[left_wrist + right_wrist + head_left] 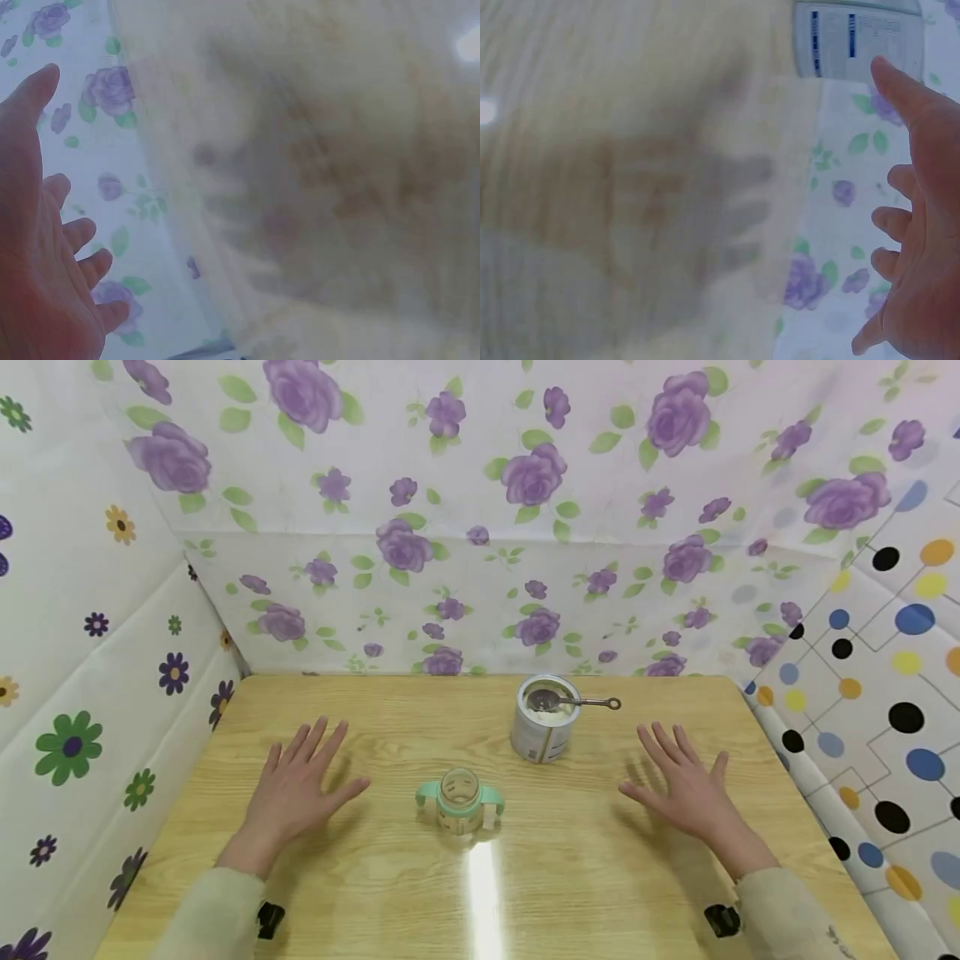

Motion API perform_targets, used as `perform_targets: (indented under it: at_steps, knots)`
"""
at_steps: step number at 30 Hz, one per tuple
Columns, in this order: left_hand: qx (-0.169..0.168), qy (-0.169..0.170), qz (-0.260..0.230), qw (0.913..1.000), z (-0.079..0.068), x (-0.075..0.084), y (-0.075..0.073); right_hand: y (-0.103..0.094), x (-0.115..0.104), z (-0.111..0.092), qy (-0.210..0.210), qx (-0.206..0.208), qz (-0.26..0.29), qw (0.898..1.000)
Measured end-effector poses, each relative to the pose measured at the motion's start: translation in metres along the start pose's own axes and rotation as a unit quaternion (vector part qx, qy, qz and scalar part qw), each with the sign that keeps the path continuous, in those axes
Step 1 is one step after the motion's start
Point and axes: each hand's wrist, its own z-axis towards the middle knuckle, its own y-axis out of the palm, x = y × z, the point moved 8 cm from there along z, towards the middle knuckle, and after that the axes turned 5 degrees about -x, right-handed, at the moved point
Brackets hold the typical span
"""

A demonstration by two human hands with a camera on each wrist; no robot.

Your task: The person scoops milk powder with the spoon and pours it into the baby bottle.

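Fingers spread, my left hand [296, 789] hovers palm down over the left part of the table, its shadow below it. On the right my right hand [686, 789] is held the same way, also holding nothing. Between them stands a small clear baby bottle [460, 814] with a mint-green collar and two side handles; its top is uncovered. Farther back, right of the bottle, is an open tin of pale powder [542, 739]. A metal spoon [592, 702] lies across the tin's mouth, handle pointing right. In the right wrist view the tin's labelled side [859, 41] shows beyond the thumb.
The wooden table [375, 893] carries a bright light reflection toward its front. A purple-flowered cloth [465, 568] hangs along the back edge. Patterned sheets stand at both sides, a flowered one [112, 693] on the left and a dotted one [862, 710] on the right.
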Motion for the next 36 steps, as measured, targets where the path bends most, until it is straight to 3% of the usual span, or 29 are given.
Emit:
perform_targets:
  at_steps: [5,11,16,22,29,36]
  knots:
    - [-0.002,0.020,0.001,0.9998,0.015,0.012,-0.012,-0.014,-0.012,0.006,-0.013,0.003,0.047,0.999]
    - [-0.019,0.047,0.012,0.9986,0.043,0.032,-0.029,-0.027,-0.020,0.019,-0.011,-0.020,0.117,0.993]
    - [-0.050,0.083,0.014,0.9952,0.066,0.059,-0.031,-0.019,-0.021,0.031,-0.005,-0.041,0.149,0.988]
    - [-0.056,0.123,0.041,0.9899,0.090,0.092,-0.036,-0.003,-0.026,0.043,-0.008,-0.054,0.196,0.979]
    - [-0.083,0.157,0.044,0.9831,0.117,0.117,-0.028,0.006,-0.035,0.052,-0.016,-0.080,0.248,0.965]
    - [-0.117,0.181,0.026,0.9762,0.141,0.134,-0.003,0.017,-0.037,0.057,-0.001,-0.121,0.320,0.940]
